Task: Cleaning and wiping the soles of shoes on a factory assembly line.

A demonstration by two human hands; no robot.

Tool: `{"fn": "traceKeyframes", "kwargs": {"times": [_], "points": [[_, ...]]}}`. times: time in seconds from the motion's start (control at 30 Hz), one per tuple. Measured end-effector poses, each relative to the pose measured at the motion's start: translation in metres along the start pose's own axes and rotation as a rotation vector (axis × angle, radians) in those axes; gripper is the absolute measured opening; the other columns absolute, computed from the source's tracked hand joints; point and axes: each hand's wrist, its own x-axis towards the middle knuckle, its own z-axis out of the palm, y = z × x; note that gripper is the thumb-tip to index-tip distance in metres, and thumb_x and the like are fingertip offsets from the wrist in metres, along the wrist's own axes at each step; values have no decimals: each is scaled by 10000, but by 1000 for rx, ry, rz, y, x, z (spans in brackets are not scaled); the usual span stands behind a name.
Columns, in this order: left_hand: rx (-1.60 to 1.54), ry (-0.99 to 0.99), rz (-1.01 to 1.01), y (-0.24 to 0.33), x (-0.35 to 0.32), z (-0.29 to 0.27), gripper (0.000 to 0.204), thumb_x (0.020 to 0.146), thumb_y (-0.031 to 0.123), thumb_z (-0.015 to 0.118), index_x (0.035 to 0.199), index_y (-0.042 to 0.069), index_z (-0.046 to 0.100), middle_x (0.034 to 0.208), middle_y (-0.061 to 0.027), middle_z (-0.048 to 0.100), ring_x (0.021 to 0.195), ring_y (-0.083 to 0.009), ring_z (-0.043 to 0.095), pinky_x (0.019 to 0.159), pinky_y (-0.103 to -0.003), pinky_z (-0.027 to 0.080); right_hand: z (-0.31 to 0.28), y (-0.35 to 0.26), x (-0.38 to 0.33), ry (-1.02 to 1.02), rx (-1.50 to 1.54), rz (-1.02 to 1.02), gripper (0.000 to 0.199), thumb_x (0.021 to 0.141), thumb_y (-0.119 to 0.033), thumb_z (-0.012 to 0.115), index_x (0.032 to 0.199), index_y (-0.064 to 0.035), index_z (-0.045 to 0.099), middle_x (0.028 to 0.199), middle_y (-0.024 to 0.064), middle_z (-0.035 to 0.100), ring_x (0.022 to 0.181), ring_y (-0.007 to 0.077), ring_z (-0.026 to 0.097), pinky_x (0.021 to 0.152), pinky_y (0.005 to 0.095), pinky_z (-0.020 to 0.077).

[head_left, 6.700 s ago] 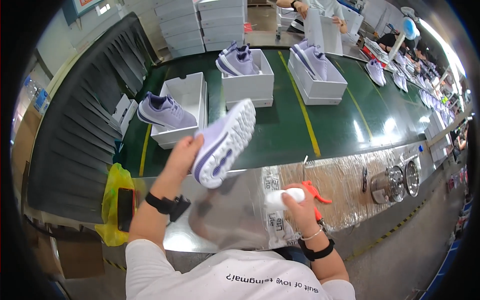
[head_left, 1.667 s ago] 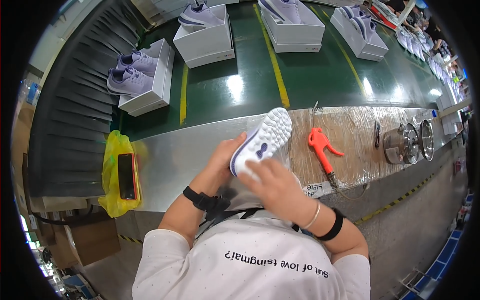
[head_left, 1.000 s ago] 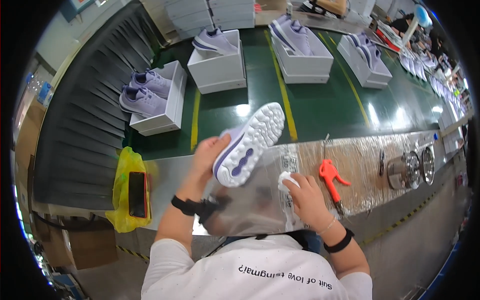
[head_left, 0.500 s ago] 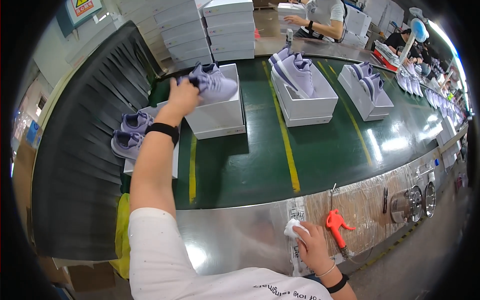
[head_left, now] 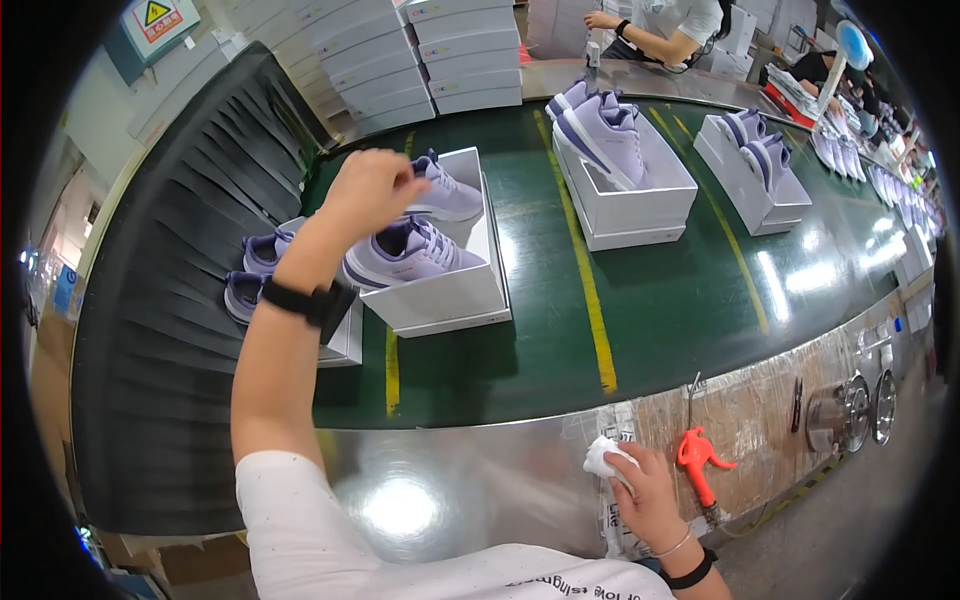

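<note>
Our left hand [head_left: 372, 188] reaches far out over the green belt [head_left: 660, 330]. Its fingers are curled above two purple shoes [head_left: 415, 250] in a white box [head_left: 450, 295], and we cannot tell if they touch one. Our right hand [head_left: 645, 490] rests near us on the shiny table [head_left: 460, 490], fingers closed around a white cloth [head_left: 603, 458], beside an orange tool [head_left: 697, 462].

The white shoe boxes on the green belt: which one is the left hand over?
The second box from the left. The left hand hangs over its two lilac shoes; the other boxes lie clear of the hand.
</note>
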Motion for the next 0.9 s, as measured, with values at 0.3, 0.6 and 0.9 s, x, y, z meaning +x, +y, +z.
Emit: {"fn": "traceKeyframes", "kwargs": {"times": [0.3, 0.6, 0.9], "points": [[541, -360, -190, -36, 58, 84, 504, 640, 118, 651, 1130, 75, 538, 1189, -139, 513, 1204, -277, 411, 997, -524, 265, -7, 19, -23, 100, 20, 68, 376, 720, -21, 603, 1089, -91, 590, 1111, 159, 534, 959, 350, 494, 836, 407, 422], [575, -613, -366, -25, 61, 87, 365, 689, 162, 635, 1038, 55, 633, 1074, -120, 620, 1158, -260, 472, 1054, -506, 180, -9, 34, -29, 146, 90, 90, 387, 712, -11, 611, 1090, -92, 588, 1108, 155, 539, 956, 333, 500, 828, 392, 428], [747, 368, -113, 6, -3, -37, 216, 817, 245, 571, 764, 38, 543, 706, -162, 601, 729, -333, 583, 824, -395, 411, -13, 29, -34, 261, 378, 129, 346, 756, -9, 603, 1099, -50, 574, 1120, 159, 544, 1038, 305, 512, 906, 362, 396]]}}
